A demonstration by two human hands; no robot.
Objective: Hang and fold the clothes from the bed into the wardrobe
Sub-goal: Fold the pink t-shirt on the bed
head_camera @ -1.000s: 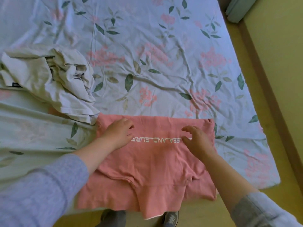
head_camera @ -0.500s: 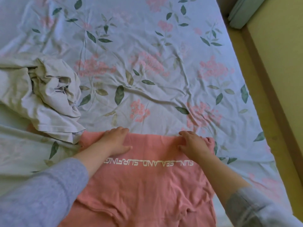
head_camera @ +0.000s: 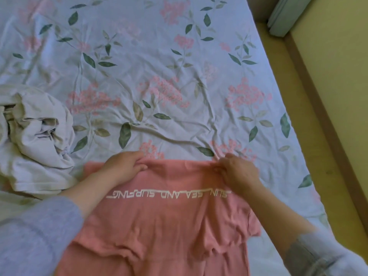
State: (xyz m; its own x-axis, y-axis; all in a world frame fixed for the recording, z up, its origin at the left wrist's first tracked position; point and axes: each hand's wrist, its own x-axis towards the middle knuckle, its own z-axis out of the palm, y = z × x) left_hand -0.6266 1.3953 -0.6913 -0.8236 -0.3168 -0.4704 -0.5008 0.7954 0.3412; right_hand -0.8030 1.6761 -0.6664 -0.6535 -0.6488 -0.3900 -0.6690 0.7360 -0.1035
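Observation:
A pink t-shirt [head_camera: 167,220] with white upside-down lettering lies spread on the near part of the bed, its sides folded in. My left hand [head_camera: 123,166] pinches the shirt's far edge at its left part. My right hand [head_camera: 237,171] pinches the same far edge at its right part. Both hands have fingers closed on the fabric. A crumpled white garment [head_camera: 33,140] lies in a heap at the left, touching the pink shirt's left corner.
The bed is covered by a pale blue floral sheet [head_camera: 159,66], wrinkled in the middle. Its right edge runs along a yellow floor [head_camera: 336,96] with a wooden strip. A pale green folded item [head_camera: 284,14] sits at the top right corner.
Both hands slid from the printed line up to the shirt's far edge and closed on it. The view moved forward, so the shirt sits lower in frame.

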